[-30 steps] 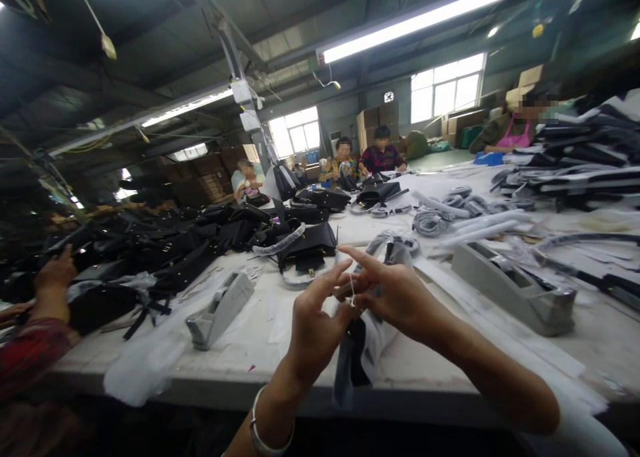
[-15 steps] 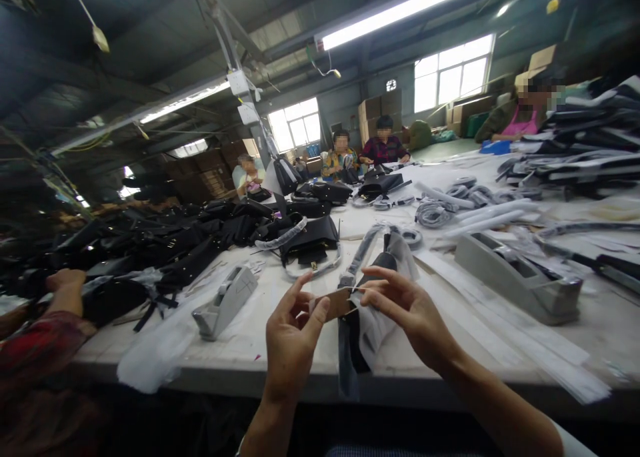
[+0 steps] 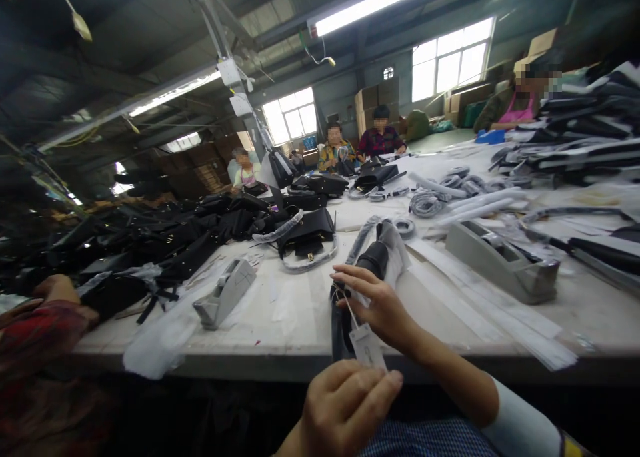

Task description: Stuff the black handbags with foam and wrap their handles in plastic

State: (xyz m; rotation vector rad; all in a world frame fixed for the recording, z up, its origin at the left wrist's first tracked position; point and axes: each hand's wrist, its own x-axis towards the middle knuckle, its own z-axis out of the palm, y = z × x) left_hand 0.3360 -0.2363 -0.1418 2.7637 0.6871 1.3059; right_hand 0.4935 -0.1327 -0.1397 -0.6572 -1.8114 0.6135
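Observation:
A white hang tag (image 3: pixel 369 347) on a thin cord (image 3: pixel 351 309) stretches between my hands. My left hand (image 3: pixel 350 403), low and close to me, pinches the tag's lower end. My right hand (image 3: pixel 383 303) is at the black bag (image 3: pixel 373 260), fingers closing on its edge where the cord loops; the exact grip is partly hidden. The bag lies on the table with white wrapping (image 3: pixel 397 253) beside it. A plastic-wrapped strap (image 3: pixel 361 237) curves behind my right hand, and a dark strip (image 3: pixel 340 337) hangs toward the table edge.
Grey tape dispensers stand left (image 3: pixel 226 293) and right (image 3: pixel 503 260). Another black bag (image 3: pixel 306 233) lies ahead, and a heap of black bags (image 3: pixel 185 237) fills the left. A co-worker's red sleeve (image 3: pixel 43 337) reaches in at left. White strips (image 3: pixel 490 297) and wrapped straps (image 3: pixel 427 203) lie right.
My left hand has moved down toward me with the tag, which now shows its white side instead of brown. My right hand has shifted slightly left, onto the bag. The view has tilted a little.

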